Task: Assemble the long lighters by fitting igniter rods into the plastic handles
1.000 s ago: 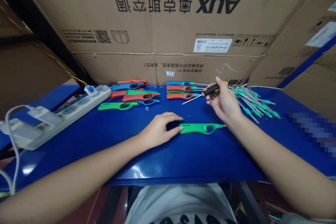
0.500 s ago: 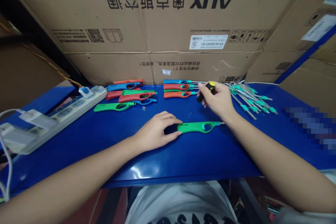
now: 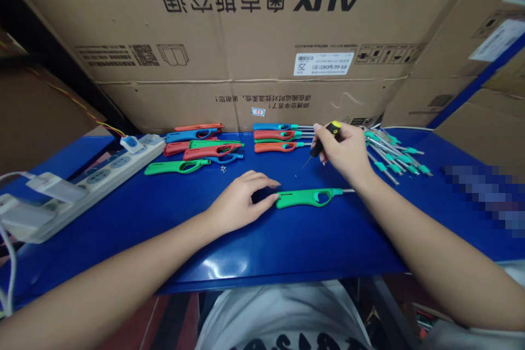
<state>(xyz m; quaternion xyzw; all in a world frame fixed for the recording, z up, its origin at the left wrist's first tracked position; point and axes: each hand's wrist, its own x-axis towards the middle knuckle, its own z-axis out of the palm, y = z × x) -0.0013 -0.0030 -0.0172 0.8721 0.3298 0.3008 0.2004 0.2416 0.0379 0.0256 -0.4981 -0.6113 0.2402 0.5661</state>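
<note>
A green gas lighter (image 3: 295, 198) with a teal trigger lies flat on the blue table in front of me, its metal tube pointing right. Beside its left end is my left hand (image 3: 240, 201), open, fingers spread; the thumb tip is at the lighter's edge and the index finger is apart from it. My right hand (image 3: 346, 153) grips a screwdriver (image 3: 319, 147) with a black handle and yellow end. Its thin shaft slants down to the left, above the table and short of the lighter. Small screws (image 3: 223, 168) lie in a little pile at the left.
Several coloured handle shells (image 3: 178, 167) lie at the back left. Lighters with tubes, an orange one (image 3: 275, 147) in front, are lined up at back centre. Metal tubes with teal parts (image 3: 396, 161) are heaped right. A power strip (image 3: 117, 175) runs along the left; cardboard (image 3: 262, 74) stands behind.
My left finger and thumb have come off their hold on the green lighter's end. The right hand has shifted slightly, and the screwdriver's shaft now shows.
</note>
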